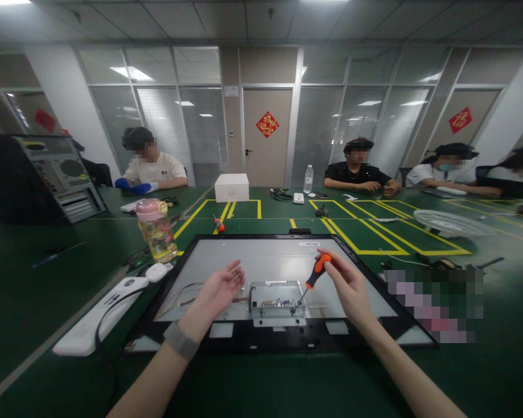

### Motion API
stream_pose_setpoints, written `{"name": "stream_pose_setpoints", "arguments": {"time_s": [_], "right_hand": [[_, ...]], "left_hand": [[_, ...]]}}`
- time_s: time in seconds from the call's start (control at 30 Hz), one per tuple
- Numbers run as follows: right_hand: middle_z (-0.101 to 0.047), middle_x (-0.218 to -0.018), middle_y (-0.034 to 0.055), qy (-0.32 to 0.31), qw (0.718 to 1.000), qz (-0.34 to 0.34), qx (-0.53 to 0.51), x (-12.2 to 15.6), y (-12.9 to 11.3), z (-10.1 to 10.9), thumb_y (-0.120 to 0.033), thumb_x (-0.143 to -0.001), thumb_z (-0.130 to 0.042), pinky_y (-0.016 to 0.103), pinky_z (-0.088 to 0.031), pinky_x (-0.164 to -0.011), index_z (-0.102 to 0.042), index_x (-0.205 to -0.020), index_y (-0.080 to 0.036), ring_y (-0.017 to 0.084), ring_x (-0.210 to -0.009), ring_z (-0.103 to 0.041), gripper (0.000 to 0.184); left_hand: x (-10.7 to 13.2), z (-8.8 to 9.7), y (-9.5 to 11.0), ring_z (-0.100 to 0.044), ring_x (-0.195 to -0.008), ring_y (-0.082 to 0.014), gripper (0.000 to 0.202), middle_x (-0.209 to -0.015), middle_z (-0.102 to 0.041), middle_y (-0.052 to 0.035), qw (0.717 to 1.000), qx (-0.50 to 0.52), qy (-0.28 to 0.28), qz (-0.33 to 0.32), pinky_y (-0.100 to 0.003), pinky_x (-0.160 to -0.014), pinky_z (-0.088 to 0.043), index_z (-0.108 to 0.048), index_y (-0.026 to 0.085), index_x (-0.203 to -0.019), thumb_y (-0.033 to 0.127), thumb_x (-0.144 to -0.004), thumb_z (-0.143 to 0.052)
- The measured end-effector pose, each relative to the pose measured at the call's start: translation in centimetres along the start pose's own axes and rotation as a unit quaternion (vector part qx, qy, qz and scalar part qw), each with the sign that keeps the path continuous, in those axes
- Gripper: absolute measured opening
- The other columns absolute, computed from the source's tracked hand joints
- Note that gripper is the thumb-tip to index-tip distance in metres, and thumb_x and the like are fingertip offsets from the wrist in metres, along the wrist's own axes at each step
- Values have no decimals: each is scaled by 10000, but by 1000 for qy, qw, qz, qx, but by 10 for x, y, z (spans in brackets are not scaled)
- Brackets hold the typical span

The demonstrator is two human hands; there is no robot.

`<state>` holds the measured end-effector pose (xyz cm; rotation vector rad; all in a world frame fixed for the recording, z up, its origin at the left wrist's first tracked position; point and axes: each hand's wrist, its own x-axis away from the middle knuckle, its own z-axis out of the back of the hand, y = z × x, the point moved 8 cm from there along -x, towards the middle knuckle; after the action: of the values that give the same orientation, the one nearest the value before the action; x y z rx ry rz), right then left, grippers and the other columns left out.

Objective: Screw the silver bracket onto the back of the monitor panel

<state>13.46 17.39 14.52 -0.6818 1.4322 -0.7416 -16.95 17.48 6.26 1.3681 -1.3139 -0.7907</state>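
- Right hand [347,287] is closed round an orange-and-black screwdriver [318,270]; left hand [220,290] is held released — fingers loosely curled — above the left half of a black-framed panel [200,255].
- Green table [287,377]: the panel is laid flat on it.
- Metal box [275,292] is seated on the panel, near its front edge.
- Pink-lidded bottle [157,235] is stood left of the panel's far corner.
- Screwdriver is slanted, tip set at the box's lower right.

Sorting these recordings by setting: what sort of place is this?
Probably an electronics workroom: glass partitions behind, a computer case on the green table and, on a screen panel, a metal box with a screwdriver held to it by the right hand.
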Motion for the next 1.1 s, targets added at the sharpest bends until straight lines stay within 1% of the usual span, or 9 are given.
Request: {"name": "stream_pose_setpoints", "arguments": {"time_s": [0.1, 0.2, 0.23, 0.3, 0.37, 0.47, 0.77, 0.87, 1.1], "right_hand": [[-708, -985, 51, 0, 1000, -7, -18, 0, 2, -1, -420, -870, -670, 353, -552, -806, -732, -1080, -270, 222, -884, -670, 265], [-715, -963, 46, 7, 999, -16, -45, 0, 6, 0, -422, -806, -743, 350, -564, -779, -758, -1001, -272, 224, -870, -675, 247], [-723, -950, 45, 5, 998, -23, -54, -1, 8, 0, -421, -793, -757, 356, -567, -783, -762, -990, -272, 226, -865, -680, 247], [-749, -940, 49, -14, 996, -43, -73, -1, 11, -2, -417, -803, -755, 383, -570, -824, -758, -1040, -276, 235, -884, -696, 276], [-769, -984, 64, -45, 993, -57, -87, -2, 12, -5, -417, -846, -717, 416, -563, -880, -725, -1149, -283, 248, -945, -709, 331], [-754, -1117, 88, -84, 991, -50, -94, -2, 7, -10, -431, -900, -653, 441, -569, -904, -665, -1257, -290, 258, -1011, -710, 384], [-752, -959, 52, -22, 999, 32, -19, 2, -9, -5, -427, -870, -686, 379, -578, -829, -754, -1072, -281, 241, -912, -698, 258], [-754, -990, 49, -43, 999, 16, -29, 2, -8, -8, -411, -922, -621, 385, -553, -882, -727, -1149, -301, 236, -957, -690, 274], [-660, -845, 13, 26, 995, -26, -95, -1, 7, -2, -418, -729, -823, 271, -526, -675, -768, -854, -262, 171, -767, -615, 207]], "left_hand": [[5, -2, 3, -652, -758, -136, 296, -836, -637, -47, 1000, 8, -2, 16, -296, -806, -544, -634, 146, -1011, 65, -802, -441], [10, -16, 12, -642, -842, -179, 265, -890, -650, -73, 975, -208, -47, -69, -321, -811, -524, -655, 134, -990, 121, -875, -417], [13, -24, 14, -634, -890, -193, 284, -917, -657, -76, 940, -316, -67, -113, -332, -847, -509, -668, 140, -982, 93, -862, -414], [23, -39, 18, -592, -1028, -209, 372, -1055, -650, -79, 826, -509, -84, -227, -354, -971, -445, -680, 168, -1039, 19, -815, -423], [28, -47, 11, -560, -1067, -247, 415, -1092, -633, -107, 717, -642, -84, -259, -392, -982, -424, -680, 158, -1095, -5, -820, -415], [30, -49, 4, -544, -1067, -255, 434, -1132, -612, -107, 657, -704, -82, -257, -379, -947, -437, -646, 163, -1187, 7, -855, -414], [30, -52, 3, -537, -1050, -259, 416, -1124, -601, -107, 638, -725, -69, -249, -383, -928, -443, -641, 168, -1187, 22, -889, -389], [29, -52, 3, -533, -1052, -255, 426, -1132, -598, -105, 641, -721, -77, -252, -382, -931, -439, -636, 176, -1194, 19, -880, -394], [30, -52, 3, -530, -1054, -259, 419, -1137, -594, -115, 646, -718, -77, -249, -390, -934, -435, -633, 166, -1200, 32, -886, -391]]}}
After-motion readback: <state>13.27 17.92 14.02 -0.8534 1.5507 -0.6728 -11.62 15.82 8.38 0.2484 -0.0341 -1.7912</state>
